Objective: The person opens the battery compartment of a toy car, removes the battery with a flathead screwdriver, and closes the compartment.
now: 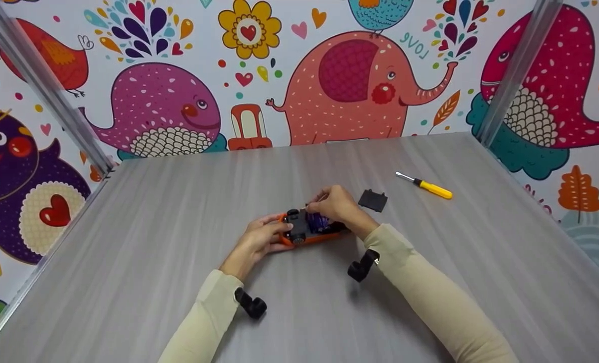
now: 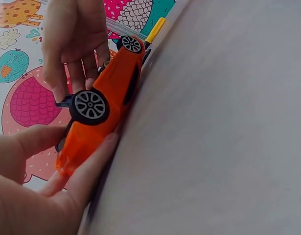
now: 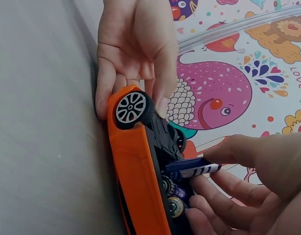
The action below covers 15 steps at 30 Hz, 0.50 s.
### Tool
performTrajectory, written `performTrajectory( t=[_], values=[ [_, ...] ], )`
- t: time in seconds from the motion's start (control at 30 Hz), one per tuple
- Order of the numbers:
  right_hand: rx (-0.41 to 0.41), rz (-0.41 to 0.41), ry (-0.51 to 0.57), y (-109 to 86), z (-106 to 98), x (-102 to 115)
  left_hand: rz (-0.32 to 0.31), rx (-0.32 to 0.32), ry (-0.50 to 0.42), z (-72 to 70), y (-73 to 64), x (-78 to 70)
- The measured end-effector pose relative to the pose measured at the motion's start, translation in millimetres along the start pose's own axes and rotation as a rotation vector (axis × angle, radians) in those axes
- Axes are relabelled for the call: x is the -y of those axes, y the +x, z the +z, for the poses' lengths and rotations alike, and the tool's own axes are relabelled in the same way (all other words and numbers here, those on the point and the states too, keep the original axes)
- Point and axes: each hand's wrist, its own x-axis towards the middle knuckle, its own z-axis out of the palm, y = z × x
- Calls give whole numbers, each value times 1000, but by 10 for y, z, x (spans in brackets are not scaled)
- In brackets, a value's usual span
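An orange toy car lies upside down on the table with its black underside facing up. My left hand grips one end of it, thumb on the underside and fingers along the body. Over the open battery compartment, my right hand pinches a blue and white battery between thumb and fingers. The battery sits tilted, one end down in the compartment. Beside it, more batteries show inside, partly hidden by the right fingers.
A black battery cover lies on the grey table just beyond the right hand. Farther right is a yellow-handled screwdriver. A wall panel with printed cartoon animals stands behind the table.
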Motion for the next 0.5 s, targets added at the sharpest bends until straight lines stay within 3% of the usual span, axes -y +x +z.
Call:
performTrajectory(
  t=[0.5],
  values=[
    [-52, -46, 414, -73, -210, -17, 5, 4, -18, 1, 7, 7]
  ],
)
